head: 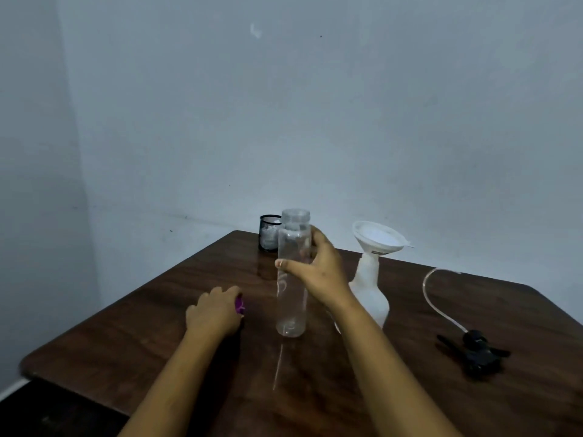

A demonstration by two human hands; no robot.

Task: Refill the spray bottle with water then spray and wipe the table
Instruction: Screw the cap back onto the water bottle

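Head view: the right hand (318, 269) was curled around the upper half of a clear bottle (291, 279), thumb across the front and fingers behind, holding it upright with its base on the dark wooden table (126, 326). The bottle's mouth was uncapped; whether it held any water could not be told, though the lower part looked clear. The left hand (214, 312) lay knuckles-up on the table just left of the bottle, fingers closed over a small purple object (240, 305), most of which was hidden; its shape could not be made out. Just right of the clear bottle, partly behind the right forearm, stood the white spray bottle (370, 294), upright, with a white funnel (378, 238) seated in its neck; the contents of neither were visible. The black spray head (476, 351) lay on the table well to the right, apart from the bottle, its clear dip tube (433, 298) arching up and back. Near the far table edge, behind the clear bottle, stood a dark mesh cup (269, 233) with something pale inside.
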